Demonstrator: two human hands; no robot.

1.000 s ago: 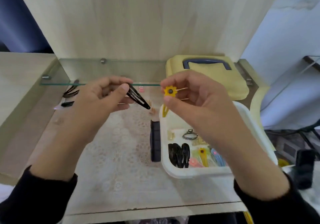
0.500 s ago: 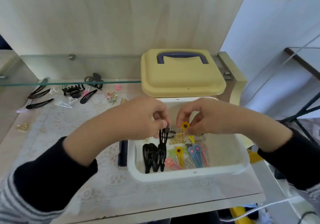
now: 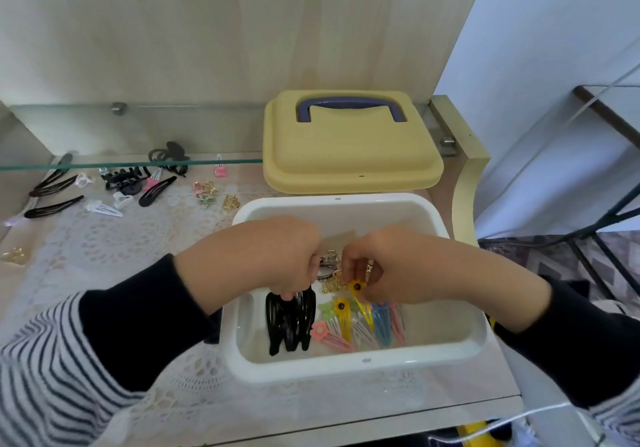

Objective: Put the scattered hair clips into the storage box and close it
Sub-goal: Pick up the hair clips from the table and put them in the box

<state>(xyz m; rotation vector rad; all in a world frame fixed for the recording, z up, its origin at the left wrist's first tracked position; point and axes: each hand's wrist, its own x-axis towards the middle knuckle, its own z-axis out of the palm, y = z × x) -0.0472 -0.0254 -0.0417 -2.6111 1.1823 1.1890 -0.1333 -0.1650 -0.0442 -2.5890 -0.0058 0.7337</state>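
A pale wooden back panel (image 3: 207, 31) closes off the desk, and a plain white wall (image 3: 536, 48) fills the upper right of the frame. A thin glass shelf (image 3: 131, 164) runs across the left side above the desk. The desk itself is covered with a white lace cloth (image 3: 121, 273).

On that cloth, at centre right, sits the white storage box (image 3: 346, 367), open. Its yellow lid (image 3: 346, 156) with a purple handle (image 3: 349, 105) lies just behind it, against the back panel.

Both hands are down inside the box, close together. The left hand (image 3: 263, 256) has its fingers curled downward and pinches the top of a black snap clip (image 3: 306, 308), which stands among other black ones in the left part of the box. The right hand (image 3: 398, 266) pinches a yellow flower clip (image 3: 356, 286) between thumb and fingertips, just over a bunch of coloured clips (image 3: 363, 329) lying in the middle of the box. Some small gold clips show between the two hands.

More clips lie loose at the upper left, under the glass shelf: long black clips (image 3: 52, 183), a black claw clip (image 3: 124, 176), a white clip (image 3: 104, 209), a pink clip (image 3: 219, 169) and a gold claw clip (image 3: 230, 202). Both forearms wear dark sleeves with stripes further up.
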